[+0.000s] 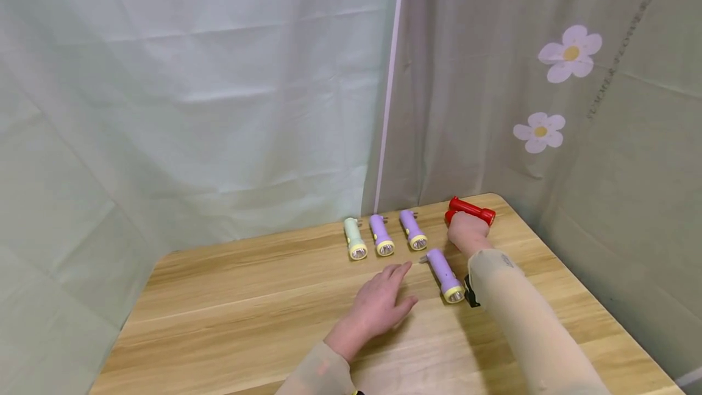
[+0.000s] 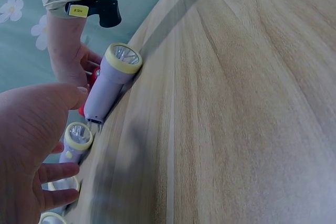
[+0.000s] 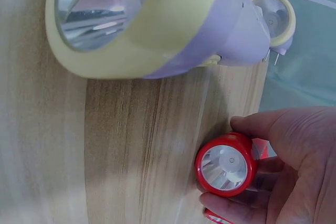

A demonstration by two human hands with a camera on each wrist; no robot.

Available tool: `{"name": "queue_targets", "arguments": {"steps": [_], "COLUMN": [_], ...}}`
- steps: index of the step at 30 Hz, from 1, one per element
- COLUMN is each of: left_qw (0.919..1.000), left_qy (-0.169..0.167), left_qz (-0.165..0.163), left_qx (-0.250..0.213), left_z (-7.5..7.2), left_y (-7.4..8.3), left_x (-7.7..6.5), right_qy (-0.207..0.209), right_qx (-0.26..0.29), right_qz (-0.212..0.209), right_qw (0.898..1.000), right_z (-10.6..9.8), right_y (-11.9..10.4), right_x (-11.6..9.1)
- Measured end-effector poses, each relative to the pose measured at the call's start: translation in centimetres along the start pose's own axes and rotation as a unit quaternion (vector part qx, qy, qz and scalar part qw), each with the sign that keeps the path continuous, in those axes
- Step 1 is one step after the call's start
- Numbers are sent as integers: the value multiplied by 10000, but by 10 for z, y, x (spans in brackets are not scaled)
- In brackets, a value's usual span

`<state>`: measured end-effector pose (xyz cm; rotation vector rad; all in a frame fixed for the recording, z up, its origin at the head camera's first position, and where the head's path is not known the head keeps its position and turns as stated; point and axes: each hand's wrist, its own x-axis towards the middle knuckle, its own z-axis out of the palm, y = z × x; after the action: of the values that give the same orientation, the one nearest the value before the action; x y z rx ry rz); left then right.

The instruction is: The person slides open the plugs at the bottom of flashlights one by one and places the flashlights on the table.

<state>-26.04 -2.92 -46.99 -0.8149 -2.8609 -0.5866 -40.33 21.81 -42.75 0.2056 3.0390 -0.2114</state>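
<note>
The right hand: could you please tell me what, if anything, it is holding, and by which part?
The right hand holds a red flashlight, gripped around its sides near the lens end.

A wood-grained table (image 1: 219, 316) with rounded far corners stands before a pale, creased curtain (image 1: 247, 78), which meets a greyer curtain (image 1: 466, 78) at a thin light strip (image 1: 390, 78), where three white flowers (image 1: 571, 53) appear farther right beside slanting lettering (image 1: 618, 60), blurred but seemingly reading "SUMMER FLOWERS".
</note>
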Motion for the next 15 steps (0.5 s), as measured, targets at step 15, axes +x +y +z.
{"name": "queue_targets", "arguments": {"steps": [15], "left_qw": [9997], "left_qy": [57], "left_qz": [-77], "left_qx": [-238], "left_z": [-8], "left_y": [-9], "left_x": [-10], "right_qy": [420], "right_qx": [597], "right_qz": [-225], "right_qw": [9971], "right_z": [3], "right_y": [16], "right_x": [-5]}}
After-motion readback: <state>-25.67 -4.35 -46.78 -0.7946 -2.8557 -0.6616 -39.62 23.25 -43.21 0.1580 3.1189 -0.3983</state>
